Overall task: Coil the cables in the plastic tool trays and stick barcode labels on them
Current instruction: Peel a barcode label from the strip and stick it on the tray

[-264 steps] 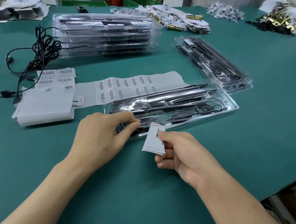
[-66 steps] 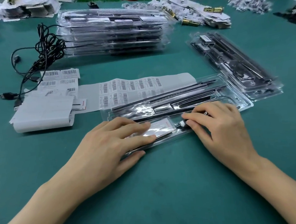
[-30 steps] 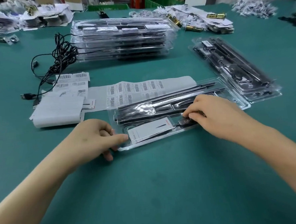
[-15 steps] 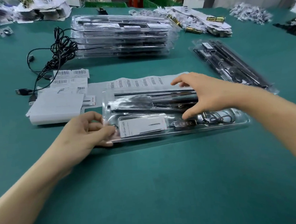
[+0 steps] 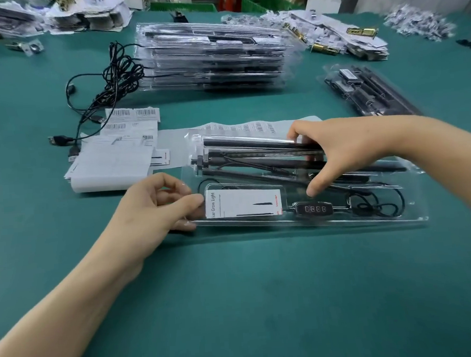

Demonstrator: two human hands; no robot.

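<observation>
A clear plastic tray (image 5: 342, 223) lies crosswise in front of me on the green table. It holds black light bars, a white leaflet (image 5: 244, 202), an inline controller (image 5: 314, 208) and a coiled black cable (image 5: 376, 200) at its right end. My left hand (image 5: 153, 208) pinches the tray's left edge between thumb and fingers. My right hand (image 5: 343, 149) spans the tray's middle, fingers curled over the far edge and thumb down near the controller. Barcode label sheets (image 5: 131, 121) lie behind and to the left.
A tall stack of filled trays (image 5: 213, 55) stands at the back centre, with loose black USB cables (image 5: 112, 78) tangled to its left. Another filled tray (image 5: 367, 93) lies at the right. Paper and brass parts (image 5: 339, 39) pile up along the far edge.
The tray has swung from a slant to lie straight across in front of me. My right hand left the cable end and now grips across the tray's middle. My left hand keeps the left edge.
</observation>
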